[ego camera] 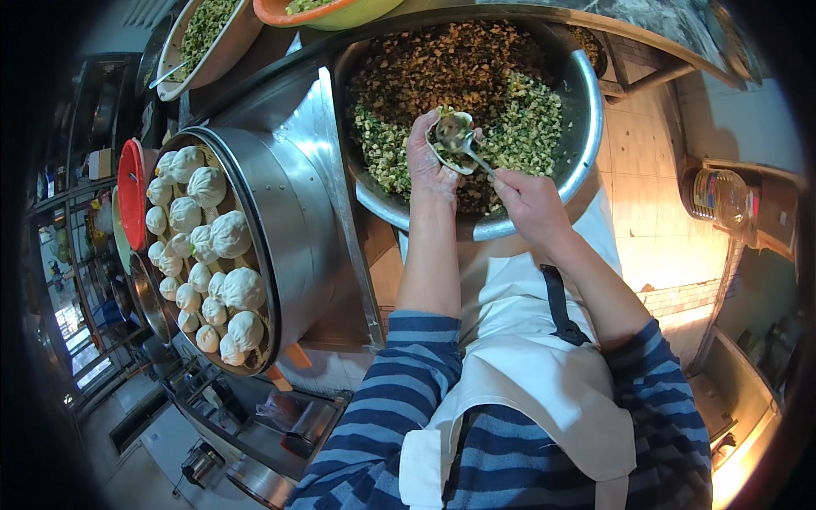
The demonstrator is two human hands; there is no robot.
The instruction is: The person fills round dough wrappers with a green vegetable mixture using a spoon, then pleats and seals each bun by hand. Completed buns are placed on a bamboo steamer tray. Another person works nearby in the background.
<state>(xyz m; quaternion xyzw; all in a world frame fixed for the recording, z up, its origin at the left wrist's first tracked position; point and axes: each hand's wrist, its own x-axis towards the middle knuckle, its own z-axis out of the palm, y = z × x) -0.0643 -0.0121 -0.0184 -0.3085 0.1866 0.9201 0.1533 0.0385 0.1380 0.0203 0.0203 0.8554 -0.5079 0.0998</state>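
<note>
My left hand (pixel 424 156), dusted with flour, cups a round dough wrapper (pixel 464 167) with chopped filling on it. In my right hand (pixel 529 203) is the handle of a metal spoon (pixel 455 132), its bowl lying over the wrapper and hiding part of the filling. Both hands are above the near part of a large metal basin (pixel 586 121). Inside the basin, a dark brown chopped filling (pixel 440 60) fills the far side and middle, and a paler green-and-white chopped filling (pixel 532 121) lies to the right and left.
To the left stands a round metal steamer (pixel 299 191) holding several filled buns (pixel 231 234). A red plastic container (pixel 132 194) is beyond it. At the far left are a white basin (pixel 223 60) of green filling and an orange-rimmed bowl (pixel 331 16). A plastic oil bottle (pixel 720 199) stands at right.
</note>
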